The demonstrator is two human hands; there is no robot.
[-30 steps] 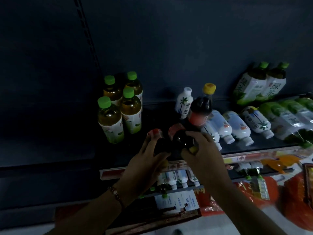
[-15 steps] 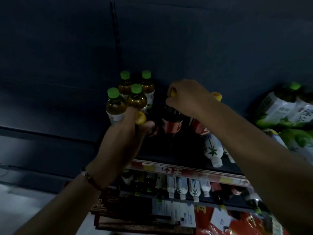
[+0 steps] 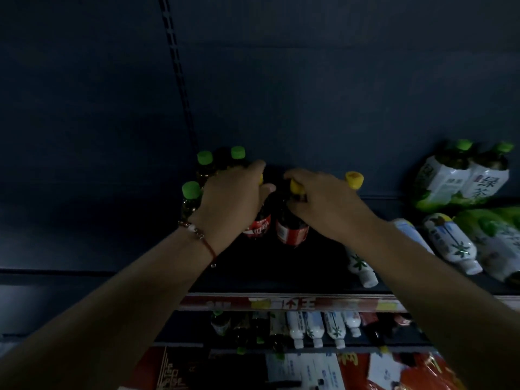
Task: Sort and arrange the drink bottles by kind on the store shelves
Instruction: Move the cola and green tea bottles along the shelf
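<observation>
Two colas stand side by side at mid-shelf, far back. Left hand [image 3: 233, 198] grips the neck of the left cola [image 3: 257, 220]; right hand [image 3: 323, 204] grips the neck of the right cola [image 3: 292, 226]. Green-capped teas [image 3: 191, 192] crowd just left.

Risk, as I judge it: the left wrist could topple a tea on release; white bottles [image 3: 360, 266] lying loose at right could roll off the shelf [image 3: 281, 277].

Writing: red cola labels too blurred to read; far-right green tea pack [image 3: 484, 184] shows 绿茶.
</observation>
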